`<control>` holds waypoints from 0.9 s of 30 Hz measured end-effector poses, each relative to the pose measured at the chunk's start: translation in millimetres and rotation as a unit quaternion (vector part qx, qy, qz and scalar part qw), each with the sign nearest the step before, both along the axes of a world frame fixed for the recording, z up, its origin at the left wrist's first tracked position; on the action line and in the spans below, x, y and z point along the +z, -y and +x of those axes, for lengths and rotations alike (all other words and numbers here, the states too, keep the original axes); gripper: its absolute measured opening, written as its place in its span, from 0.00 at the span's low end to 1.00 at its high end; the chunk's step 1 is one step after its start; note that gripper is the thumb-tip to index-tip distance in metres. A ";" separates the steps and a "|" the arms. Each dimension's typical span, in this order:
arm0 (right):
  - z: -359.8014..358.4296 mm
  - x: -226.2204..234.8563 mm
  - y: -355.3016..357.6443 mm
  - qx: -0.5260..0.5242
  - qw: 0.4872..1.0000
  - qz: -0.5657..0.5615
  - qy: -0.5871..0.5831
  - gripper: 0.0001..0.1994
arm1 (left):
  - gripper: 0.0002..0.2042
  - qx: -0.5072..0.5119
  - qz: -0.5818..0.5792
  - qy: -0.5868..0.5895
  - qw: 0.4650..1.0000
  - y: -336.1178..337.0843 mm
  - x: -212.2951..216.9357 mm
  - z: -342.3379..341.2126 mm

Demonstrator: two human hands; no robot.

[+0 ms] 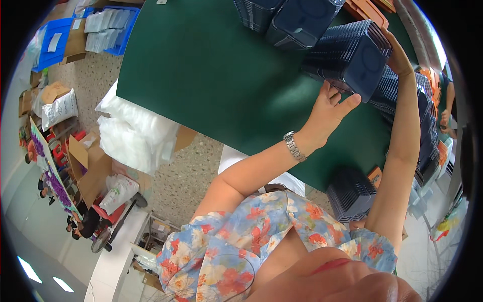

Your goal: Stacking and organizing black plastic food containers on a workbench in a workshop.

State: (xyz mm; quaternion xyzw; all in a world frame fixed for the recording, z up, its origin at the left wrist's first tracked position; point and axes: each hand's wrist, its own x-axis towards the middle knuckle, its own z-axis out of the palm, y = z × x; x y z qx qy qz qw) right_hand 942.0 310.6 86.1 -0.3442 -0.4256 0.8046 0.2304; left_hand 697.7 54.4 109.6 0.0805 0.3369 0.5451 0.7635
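A row of dark blue, see-through shells that look like phone cases [366, 68] stands packed together, a ring mark on the front one. Both my hands hold this stack at the upper right of the green table. My left hand [329, 110], with a metal watch at the wrist, grips it from the near side: the thumb lies by the front shell's lower corner and the fingers go underneath, partly hidden. My right hand [399, 58] is wrapped round its right side, the fingertips near the upper edge.
More dark shell stacks [302, 25] stand beyond on the green table [201, 65], others [425, 121] along its right, and one [352, 194] near my body. Orange trays [367, 12] lie at the far edge. White plastic bags [133, 133] and open cartons [88, 161] are left.
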 end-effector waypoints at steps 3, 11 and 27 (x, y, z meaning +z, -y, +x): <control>34.7 -24.4 -12.7 -0.171 0.978 -0.021 0.121 0.19 | 0.37 -0.041 -0.009 0.037 0.998 0.7 0.1 -6.0; 33.6 -24.8 -12.8 -0.149 0.985 -0.030 0.082 0.18 | 0.53 -0.082 -0.048 0.042 0.995 8.5 -4.7 -6.8; 35.1 -3.6 -19.5 -0.111 0.986 -0.030 0.122 0.20 | 0.53 -0.081 0.036 0.022 0.996 5.6 -1.1 16.7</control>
